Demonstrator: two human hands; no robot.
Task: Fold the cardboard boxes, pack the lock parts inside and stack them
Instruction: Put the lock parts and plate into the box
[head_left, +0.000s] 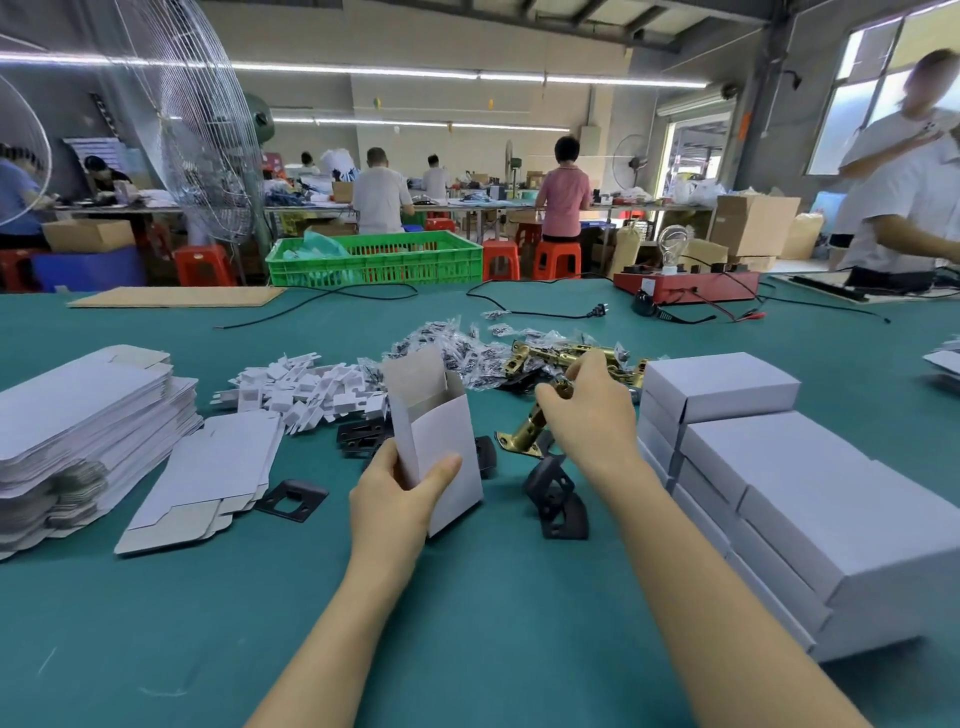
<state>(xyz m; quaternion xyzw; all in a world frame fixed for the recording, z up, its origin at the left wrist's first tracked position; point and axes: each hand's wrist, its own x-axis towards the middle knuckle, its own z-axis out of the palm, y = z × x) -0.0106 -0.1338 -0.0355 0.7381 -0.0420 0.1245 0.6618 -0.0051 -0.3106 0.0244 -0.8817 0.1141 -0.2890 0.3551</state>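
On the green table (493, 623), the left hand (397, 499) grips an upright folded box (441, 441) with its top open, while the right hand (587, 410) pinches a brass latch (527, 428) just beside it. Finished boxes (769, 467) stand stacked at right. Much seems left: a tall pile of flat blanks (88, 415) sits at left, and loose brass parts (566, 356) and screw bags (457, 343) lie beyond.

The tabletop (493, 597) is showing a smooth, matt teal covering. The open box (441, 447) is looking like thin matt white card, grey-brown inside its flap. The closed boxes (810, 499) and flat blanks (83, 415) are showing the same dull paperboard. The latch (524, 428) is gleaming as polished brass-coloured metal. The black plates (556, 499) are appearing matt, and the small parts bags (467, 348) are glinting like clear plastic.
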